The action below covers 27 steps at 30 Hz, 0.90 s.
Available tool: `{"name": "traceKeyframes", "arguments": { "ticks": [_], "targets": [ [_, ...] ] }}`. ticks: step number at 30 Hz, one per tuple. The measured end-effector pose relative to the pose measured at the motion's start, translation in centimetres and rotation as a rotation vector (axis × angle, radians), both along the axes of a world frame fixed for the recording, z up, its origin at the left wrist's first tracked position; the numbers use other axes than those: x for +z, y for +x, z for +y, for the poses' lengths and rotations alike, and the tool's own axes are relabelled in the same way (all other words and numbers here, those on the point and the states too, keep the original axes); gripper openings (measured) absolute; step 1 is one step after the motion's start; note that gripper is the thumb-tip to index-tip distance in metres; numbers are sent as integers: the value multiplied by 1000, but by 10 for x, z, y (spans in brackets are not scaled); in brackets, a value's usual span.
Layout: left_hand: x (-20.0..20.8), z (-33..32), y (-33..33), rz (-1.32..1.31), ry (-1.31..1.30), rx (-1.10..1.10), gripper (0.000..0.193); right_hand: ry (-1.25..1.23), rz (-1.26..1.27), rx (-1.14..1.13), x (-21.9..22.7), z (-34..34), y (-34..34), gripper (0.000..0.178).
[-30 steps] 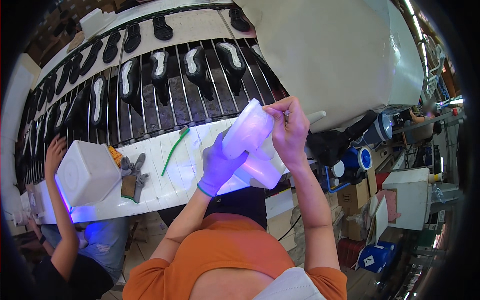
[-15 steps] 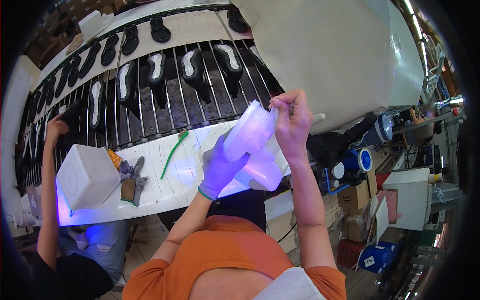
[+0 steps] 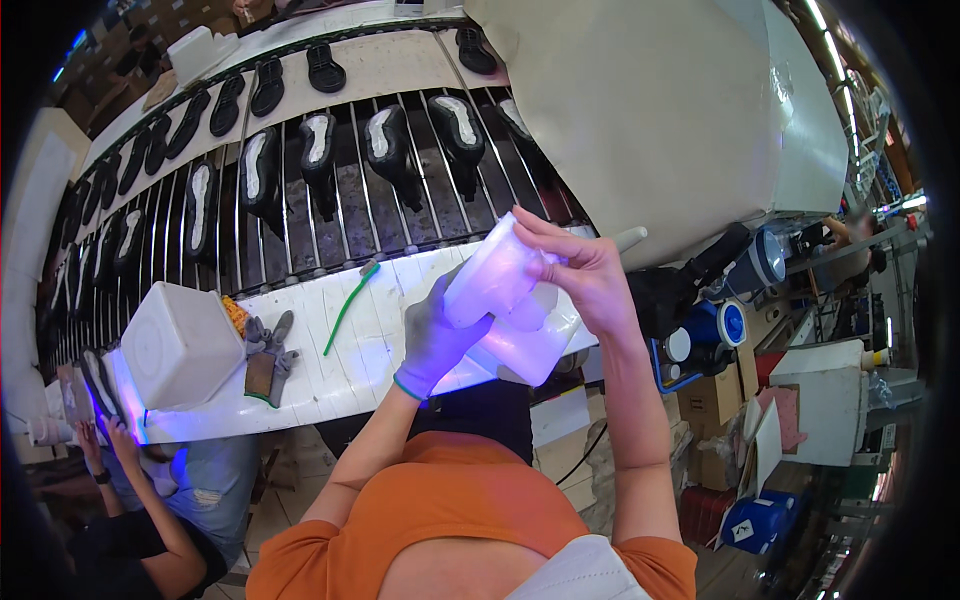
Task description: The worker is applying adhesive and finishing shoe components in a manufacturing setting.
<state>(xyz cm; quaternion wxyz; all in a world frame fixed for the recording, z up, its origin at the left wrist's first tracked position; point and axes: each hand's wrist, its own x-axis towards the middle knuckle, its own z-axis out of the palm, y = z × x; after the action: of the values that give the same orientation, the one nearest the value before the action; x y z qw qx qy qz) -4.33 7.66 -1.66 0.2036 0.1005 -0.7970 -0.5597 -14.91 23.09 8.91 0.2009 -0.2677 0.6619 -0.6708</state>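
Note:
In front of my chest I hold a white plastic container (image 3: 487, 268), tilted and lit violet. My left hand (image 3: 432, 338), in a grey glove with a green cuff, is wrapped round its left side. With my bare right hand (image 3: 580, 275) I pinch its upper right edge between fingers and thumb. Just below it is another white plastic piece (image 3: 535, 345); whether the two are joined, I cannot tell. A green-handled brush (image 3: 350, 308) lies on the white table (image 3: 315, 375) to the left.
A white tub (image 3: 180, 345) lies tipped on the table, beside grey gloves (image 3: 268, 360). Beyond runs a rod conveyor with black shoe uppers (image 3: 390, 150), and a belt with black soles (image 3: 322, 68). A large beige hood (image 3: 650, 110) stands right. A co-worker's hands (image 3: 110, 440) work at far left.
My right hand has turned, its fingers now extended along the container's edge. The co-worker's hand has come back from the conveyor, and a black shoe part is now at the table's left end.

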Motion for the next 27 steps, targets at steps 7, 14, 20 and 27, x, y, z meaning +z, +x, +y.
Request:
{"name": "traceKeyframes", "arguments": {
  "ticks": [7,14,20,27],
  "targets": [
    [-7,-5,-1,64,-69,3,66,-22,458,-55,-7,-9,-8,7],
    [-2,-8,0,73,-20,-29,65,-7,829,-153,-14,-21,-13,12],
    [-2,-7,-3,25,-43,12,65,136,786,-374,4,-38,-3,10],
    [7,5,-9,96,-47,28,63,125,672,-558,-6,-35,-18,10]
  ]
}}
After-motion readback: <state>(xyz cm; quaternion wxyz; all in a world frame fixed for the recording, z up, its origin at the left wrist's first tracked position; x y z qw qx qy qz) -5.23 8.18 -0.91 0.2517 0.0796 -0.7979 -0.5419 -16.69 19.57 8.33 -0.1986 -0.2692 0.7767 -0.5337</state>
